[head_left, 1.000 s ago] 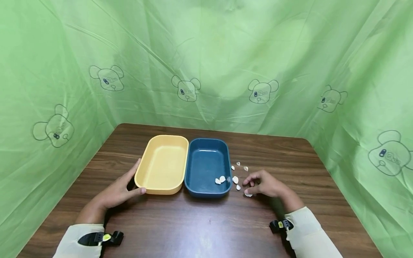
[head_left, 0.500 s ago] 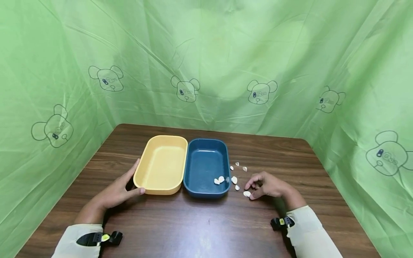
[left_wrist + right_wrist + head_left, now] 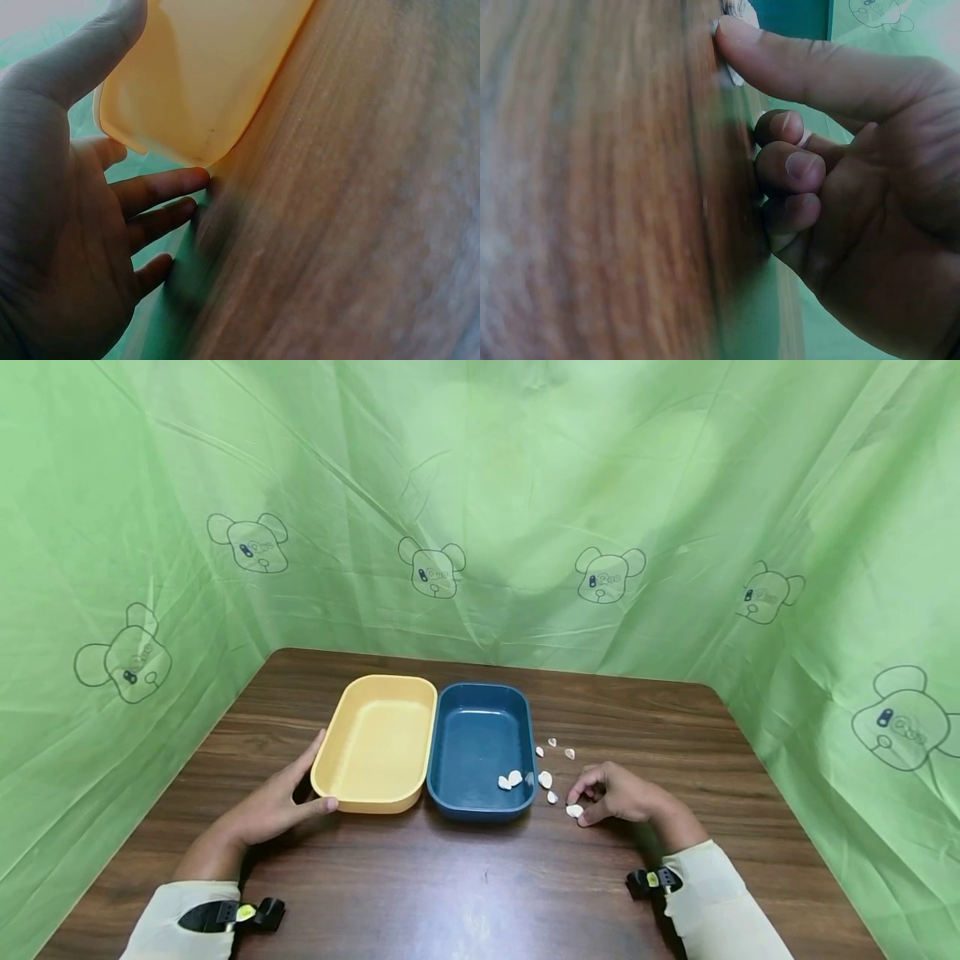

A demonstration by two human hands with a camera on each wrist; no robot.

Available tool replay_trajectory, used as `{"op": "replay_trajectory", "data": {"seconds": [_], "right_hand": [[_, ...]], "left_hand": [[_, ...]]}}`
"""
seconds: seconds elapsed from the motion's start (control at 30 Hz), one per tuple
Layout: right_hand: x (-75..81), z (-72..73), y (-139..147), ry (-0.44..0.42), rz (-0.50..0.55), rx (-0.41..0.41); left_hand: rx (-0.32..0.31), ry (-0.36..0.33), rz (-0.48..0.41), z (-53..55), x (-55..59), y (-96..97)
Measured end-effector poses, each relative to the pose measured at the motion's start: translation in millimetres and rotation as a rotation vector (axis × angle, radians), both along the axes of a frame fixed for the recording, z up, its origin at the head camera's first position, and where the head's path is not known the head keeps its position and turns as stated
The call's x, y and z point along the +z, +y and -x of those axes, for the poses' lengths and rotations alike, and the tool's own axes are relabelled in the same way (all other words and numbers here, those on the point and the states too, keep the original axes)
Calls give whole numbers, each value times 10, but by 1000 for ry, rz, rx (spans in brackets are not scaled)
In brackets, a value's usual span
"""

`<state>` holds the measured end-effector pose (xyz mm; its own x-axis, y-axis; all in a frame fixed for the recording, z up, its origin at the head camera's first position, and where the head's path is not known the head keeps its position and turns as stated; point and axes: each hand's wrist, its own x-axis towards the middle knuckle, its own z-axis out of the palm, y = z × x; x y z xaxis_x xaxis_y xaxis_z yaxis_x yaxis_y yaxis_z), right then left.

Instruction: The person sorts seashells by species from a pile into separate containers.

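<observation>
Head view first: the right hand [image 3: 617, 793] is low over the table [image 3: 450, 885], fingers bent, thumb and forefinger either side of the nearest white piece [image 3: 574, 811]. Pinched yet? Can't tell. Five loose pieces [image 3: 545, 780] lie beyond, towards and alongside the blue tray [image 3: 480, 735]; a low sweep of those knuckles could scatter them. At least two others, the tray pieces [image 3: 515, 777], sit inside it. The left hand [image 3: 273, 802] is spread around the near-left corner of the yellow tray [image 3: 386, 727].

Left wrist now: long, relaxed fingers, no firm grip showing. A careless shove there could knock yellow into blue, right beside it.

Right wrist: thumb tip against the piece, forefinger mostly hidden, other fingers tucked in, and if the thumb bears on one edge alone, that thin piece could skid away.
</observation>
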<state>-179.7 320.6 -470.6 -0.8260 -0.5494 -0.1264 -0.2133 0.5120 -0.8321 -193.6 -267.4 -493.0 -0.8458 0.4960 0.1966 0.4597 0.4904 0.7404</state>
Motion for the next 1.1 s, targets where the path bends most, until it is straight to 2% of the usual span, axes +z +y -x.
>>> {"op": "replay_trajectory", "data": {"seconds": [0.27, 0.53, 0.8, 0.97, 1.1], "right_hand": [[15, 0, -1, 21, -24, 20], [-18, 8, 17, 34, -35, -2], [-75, 17, 12, 44, 18, -71], [-77, 24, -9, 46, 86, -100], [-44, 24, -43, 44, 72, -127]], "left_hand": [[8, 14, -2, -2, 7, -4], [12, -8, -1, -11, 14, 9], [17, -7, 6, -17, 16, 7], [15, -10, 6, -13, 24, 10], [12, -13, 3, -10, 26, 14]]}}
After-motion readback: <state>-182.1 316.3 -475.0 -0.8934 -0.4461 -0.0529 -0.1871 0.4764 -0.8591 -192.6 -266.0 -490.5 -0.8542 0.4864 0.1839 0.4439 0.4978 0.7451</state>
